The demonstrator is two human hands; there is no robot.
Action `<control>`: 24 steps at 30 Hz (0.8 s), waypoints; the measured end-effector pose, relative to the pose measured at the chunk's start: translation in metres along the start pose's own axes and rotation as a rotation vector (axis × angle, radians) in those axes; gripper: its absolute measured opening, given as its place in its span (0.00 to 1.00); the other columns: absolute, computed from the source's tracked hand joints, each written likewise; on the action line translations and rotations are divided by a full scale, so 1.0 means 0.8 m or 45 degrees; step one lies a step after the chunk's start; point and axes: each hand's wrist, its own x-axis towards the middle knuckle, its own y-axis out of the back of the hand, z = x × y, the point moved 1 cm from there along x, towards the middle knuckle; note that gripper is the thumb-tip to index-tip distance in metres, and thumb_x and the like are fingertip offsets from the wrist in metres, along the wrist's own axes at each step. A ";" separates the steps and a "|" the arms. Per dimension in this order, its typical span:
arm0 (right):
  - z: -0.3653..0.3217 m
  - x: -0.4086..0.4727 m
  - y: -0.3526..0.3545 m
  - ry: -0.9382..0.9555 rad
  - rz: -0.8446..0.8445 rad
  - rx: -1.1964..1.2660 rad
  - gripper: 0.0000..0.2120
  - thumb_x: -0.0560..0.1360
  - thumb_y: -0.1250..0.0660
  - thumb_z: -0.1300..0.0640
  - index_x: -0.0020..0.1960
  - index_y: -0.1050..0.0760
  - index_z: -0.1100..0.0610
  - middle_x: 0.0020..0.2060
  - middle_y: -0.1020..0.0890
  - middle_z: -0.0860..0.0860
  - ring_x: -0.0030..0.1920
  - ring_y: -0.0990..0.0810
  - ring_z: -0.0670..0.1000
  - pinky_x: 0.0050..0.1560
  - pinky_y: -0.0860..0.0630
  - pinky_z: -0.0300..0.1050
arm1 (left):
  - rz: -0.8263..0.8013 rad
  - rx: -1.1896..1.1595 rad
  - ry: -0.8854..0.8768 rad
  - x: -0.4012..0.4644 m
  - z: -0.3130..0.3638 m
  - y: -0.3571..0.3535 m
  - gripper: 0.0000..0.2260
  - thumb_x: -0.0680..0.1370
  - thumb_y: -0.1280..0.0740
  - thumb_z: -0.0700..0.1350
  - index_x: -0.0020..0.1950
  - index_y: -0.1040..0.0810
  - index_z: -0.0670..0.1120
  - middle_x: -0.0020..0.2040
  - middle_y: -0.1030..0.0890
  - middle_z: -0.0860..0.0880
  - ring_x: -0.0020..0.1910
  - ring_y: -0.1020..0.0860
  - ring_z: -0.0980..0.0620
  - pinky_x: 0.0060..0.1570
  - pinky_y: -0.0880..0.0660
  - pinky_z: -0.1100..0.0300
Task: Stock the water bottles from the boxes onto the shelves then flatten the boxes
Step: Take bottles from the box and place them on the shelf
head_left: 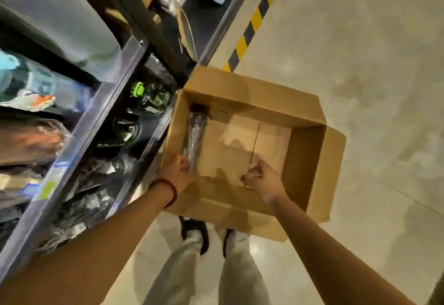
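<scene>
Reaching into the open cardboard box (242,150) on the floor beside the shelving unit (96,122): your left hand (179,172) has its fingers curled around the lower end of the last clear water bottle (195,141), lying along the box's left wall. Your right hand (263,179) is loosely clenched at the near flap; whether it pinches anything, you cannot tell. Lift the bottle clear of the wall before swinging it to the shelf, where wrapped bottles (146,95) already sit. Brands, labels, writing: none legible; blur hides any print.
</scene>
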 end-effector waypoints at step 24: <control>0.151 0.308 -0.133 -0.048 -0.104 0.076 0.15 0.75 0.32 0.53 0.60 0.29 0.54 0.47 0.25 0.43 0.41 0.28 0.39 0.34 0.31 0.28 | 0.296 -0.128 0.317 0.353 -0.110 -0.155 0.41 0.62 0.21 0.46 0.69 0.38 0.45 0.65 0.28 0.45 0.64 0.29 0.42 0.59 0.29 0.47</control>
